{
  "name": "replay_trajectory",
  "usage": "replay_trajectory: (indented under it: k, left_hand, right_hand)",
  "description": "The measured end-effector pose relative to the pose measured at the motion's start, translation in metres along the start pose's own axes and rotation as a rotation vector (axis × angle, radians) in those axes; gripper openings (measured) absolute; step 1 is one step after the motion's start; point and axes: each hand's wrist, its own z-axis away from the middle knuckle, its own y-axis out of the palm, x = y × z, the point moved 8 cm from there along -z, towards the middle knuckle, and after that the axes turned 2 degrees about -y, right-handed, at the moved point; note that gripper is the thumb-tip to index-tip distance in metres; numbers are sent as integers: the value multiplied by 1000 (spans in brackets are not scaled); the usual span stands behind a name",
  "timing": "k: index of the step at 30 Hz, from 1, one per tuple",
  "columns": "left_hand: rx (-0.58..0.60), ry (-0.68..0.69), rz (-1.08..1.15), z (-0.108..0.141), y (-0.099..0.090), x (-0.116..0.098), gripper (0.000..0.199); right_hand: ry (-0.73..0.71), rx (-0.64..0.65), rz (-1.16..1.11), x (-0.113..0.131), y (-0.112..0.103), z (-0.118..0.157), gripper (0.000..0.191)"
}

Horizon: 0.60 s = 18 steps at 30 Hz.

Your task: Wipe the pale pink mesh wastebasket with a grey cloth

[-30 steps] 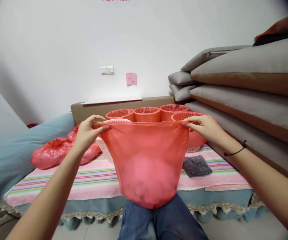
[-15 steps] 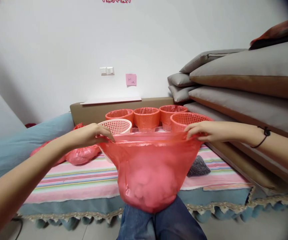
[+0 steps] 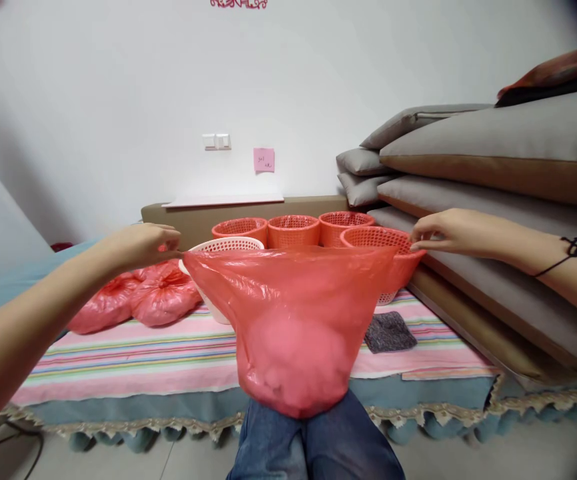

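Note:
A red plastic bag (image 3: 293, 320) with a rounded pale bulk inside hangs above my jeans, its bottom at my lap. The top edge is pulled wide and taut, nearly level. My left hand (image 3: 151, 245) pinches the left top corner. At the right top corner my right hand (image 3: 443, 230) is closed in a pinch, a black cord on that wrist. What lies inside the bag shows only as a blurred shape through the plastic. Just behind the bag stand a white perforated basket (image 3: 218, 312) and an orange basket (image 3: 403, 270), both partly covered by it.
Several more orange baskets (image 3: 293, 230) line the back of the striped cloth (image 3: 168, 353). Filled red bags (image 3: 165, 297) lie at left. A dark grey folded cloth (image 3: 391, 332) lies at right, beside stacked cushions (image 3: 488, 137). A cable (image 3: 35, 437) runs on the floor.
My hands have moved apart and upward, stretching the bag's top edge wider and flatter. The view has shifted slightly. The bag's filled bottom stays above my lap.

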Motion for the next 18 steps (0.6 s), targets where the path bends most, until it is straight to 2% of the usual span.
replay_trajectory:
  k: [2, 5, 7, 9, 11, 14, 18]
  left_hand:
    - [-5, -69, 72, 9, 5, 10, 30]
    - [-93, -123, 425, 26, 14, 16, 45]
    - [-99, -37, 573, 33, 23, 7, 60]
    - [-76, 86, 581, 35, 28, -9, 65]
    - [-30, 179, 533, 30, 30, -26, 51]
    - [37, 216, 457, 18, 32, -41, 34]
    - [50, 211, 311, 11, 29, -42, 24]
  right_hand:
    - [53, -76, -124, -5, 8, 4, 42]
    - [27, -235, -360, 4, 25, 14, 59]
    - [-58, -307, -386, 20, 34, 17, 77]
    - [-134, -337, -368, 35, 38, 14, 83]
    - [-154, -323, -386, 42, 40, 3, 70]
    - [-145, -215, -422, 42, 43, -17, 49]
    - [-195, -137, -457, 39, 42, -23, 45]
